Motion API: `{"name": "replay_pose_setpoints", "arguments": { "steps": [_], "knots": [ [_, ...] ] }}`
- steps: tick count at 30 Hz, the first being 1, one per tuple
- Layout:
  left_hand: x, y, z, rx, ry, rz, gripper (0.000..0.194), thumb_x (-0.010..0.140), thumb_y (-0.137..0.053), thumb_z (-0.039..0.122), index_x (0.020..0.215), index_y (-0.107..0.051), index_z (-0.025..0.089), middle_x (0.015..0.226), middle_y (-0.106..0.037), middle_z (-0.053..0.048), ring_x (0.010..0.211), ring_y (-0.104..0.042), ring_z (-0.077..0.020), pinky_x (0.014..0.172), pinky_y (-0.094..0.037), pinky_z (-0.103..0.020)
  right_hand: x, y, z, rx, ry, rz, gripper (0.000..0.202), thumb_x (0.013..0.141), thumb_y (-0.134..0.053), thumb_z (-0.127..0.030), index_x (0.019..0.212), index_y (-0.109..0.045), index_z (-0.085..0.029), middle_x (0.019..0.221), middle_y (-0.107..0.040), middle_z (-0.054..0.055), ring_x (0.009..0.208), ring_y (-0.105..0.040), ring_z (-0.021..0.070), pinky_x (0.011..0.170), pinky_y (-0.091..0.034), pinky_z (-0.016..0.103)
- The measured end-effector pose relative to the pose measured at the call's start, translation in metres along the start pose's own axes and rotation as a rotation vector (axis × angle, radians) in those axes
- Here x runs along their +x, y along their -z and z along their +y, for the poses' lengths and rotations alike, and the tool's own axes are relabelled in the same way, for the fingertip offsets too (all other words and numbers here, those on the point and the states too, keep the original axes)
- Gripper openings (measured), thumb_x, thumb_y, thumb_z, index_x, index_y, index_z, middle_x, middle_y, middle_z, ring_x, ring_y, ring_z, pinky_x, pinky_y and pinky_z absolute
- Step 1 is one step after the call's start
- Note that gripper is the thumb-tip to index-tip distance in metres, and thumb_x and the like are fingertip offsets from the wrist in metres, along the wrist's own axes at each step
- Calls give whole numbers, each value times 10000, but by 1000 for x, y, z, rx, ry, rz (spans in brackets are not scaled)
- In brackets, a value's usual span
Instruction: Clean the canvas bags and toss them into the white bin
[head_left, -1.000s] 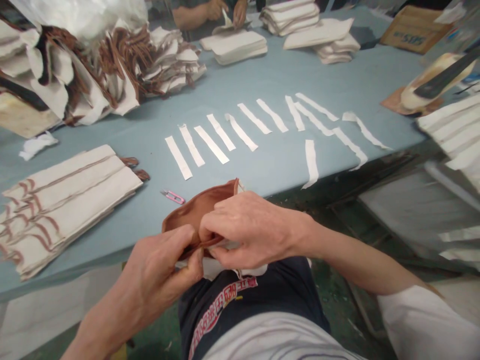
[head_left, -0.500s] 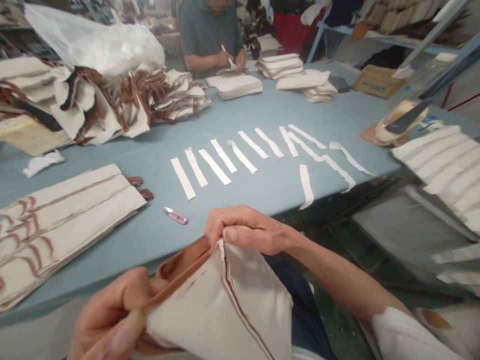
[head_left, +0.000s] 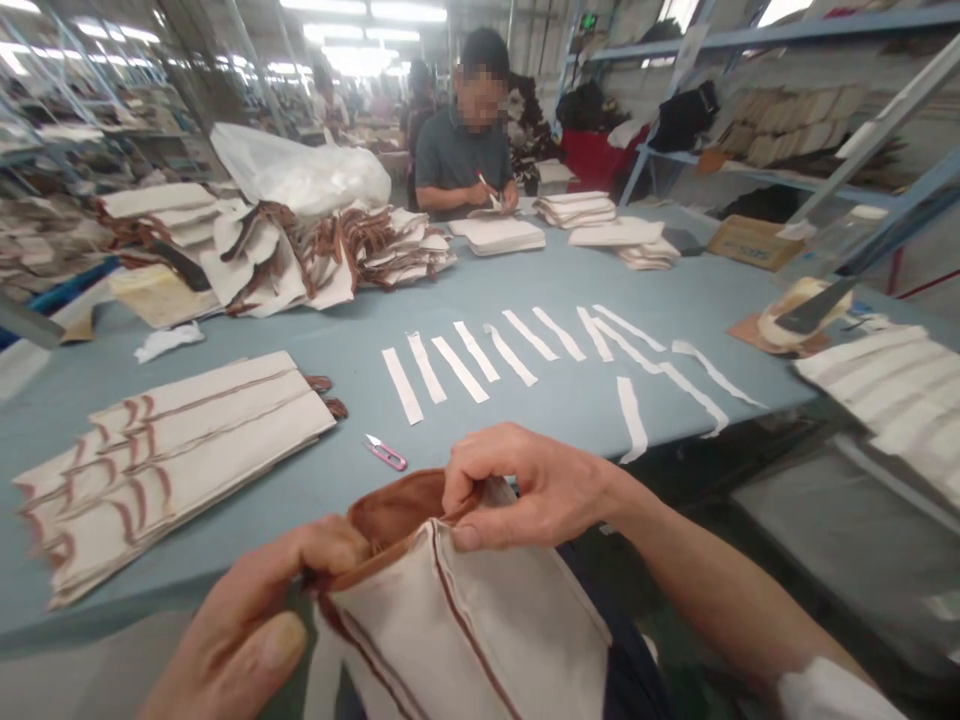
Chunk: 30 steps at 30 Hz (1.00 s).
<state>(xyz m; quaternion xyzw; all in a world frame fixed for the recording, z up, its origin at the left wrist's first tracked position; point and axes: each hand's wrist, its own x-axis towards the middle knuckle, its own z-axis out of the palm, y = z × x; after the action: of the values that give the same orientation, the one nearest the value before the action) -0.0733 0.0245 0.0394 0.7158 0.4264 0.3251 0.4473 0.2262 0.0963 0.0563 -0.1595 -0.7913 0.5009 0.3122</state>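
A cream cloth bag (head_left: 480, 620) with a brown edge and brown-lined seams is held in front of me at the near table edge. Its mouth gapes, showing the brown lining (head_left: 409, 505). My right hand (head_left: 525, 485) pinches the rim beside the middle seam, thumb outside and fingers inside. At the left corner, my left hand (head_left: 259, 610) has its fingers hooked over the rim, with the thumb standing off the cloth. Pink thread snips (head_left: 386, 453) lie on the table just beyond the bag.
Several white strips (head_left: 461, 370) lie across the blue-grey table (head_left: 525, 280). Stacked cream pieces (head_left: 195, 440) are at left, with a brown-and-cream heap (head_left: 300, 255) behind. A co-worker (head_left: 465, 140) sits opposite, holding a pen. A glue container (head_left: 802, 310) stands at right.
My view has tilted up. The bag has turned and its mouth has opened wider, showing more lining and a second seam. My left thumb has come away from the cloth; my right hand still grips the rim.
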Motion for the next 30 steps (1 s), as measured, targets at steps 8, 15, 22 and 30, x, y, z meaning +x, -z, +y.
{"name": "replay_pose_setpoints", "arguments": {
  "steps": [8, 15, 22, 30],
  "knots": [
    [47, -15, 41, -69, -94, -118, 294, 912, -849, 468, 819, -768, 201, 735, -720, -3, 678, -631, -158, 663, -519, -221, 15, -6, -5, -6, 16, -87, 243, 958, -756, -359, 852, -660, -163, 787, -641, -13, 723, -579, 107, 699, -452, 235],
    [59, -21, 30, -104, 6, -208, 298, 938, -808, 396, 755, -767, 165, 653, -635, 7, 607, -528, -126, 569, -422, -214, 1, -6, 12, 125, -81, -75, 247, 951, -755, -353, 854, -642, -156, 815, -617, -20, 746, -547, 102, 720, -446, 250],
    [66, -24, 25, -115, 118, -188, 434, 880, -867, 592, 796, -875, 165, 679, -736, -59, 624, -609, -163, 576, -494, -230, -4, -6, 40, 343, -125, -76, 288, 911, -826, -375, 877, -643, -155, 792, -567, -49, 703, -468, 90, 684, -423, 241],
    [73, -27, 27, -61, 122, -199, 352, 894, -871, 528, 851, -906, 180, 721, -808, -75, 657, -693, -188, 610, -561, -230, -14, -3, 50, 431, -137, -57, 303, 940, -799, -416, 911, -660, -148, 807, -577, -44, 720, -476, 91, 718, -444, 248]
  ]
}}
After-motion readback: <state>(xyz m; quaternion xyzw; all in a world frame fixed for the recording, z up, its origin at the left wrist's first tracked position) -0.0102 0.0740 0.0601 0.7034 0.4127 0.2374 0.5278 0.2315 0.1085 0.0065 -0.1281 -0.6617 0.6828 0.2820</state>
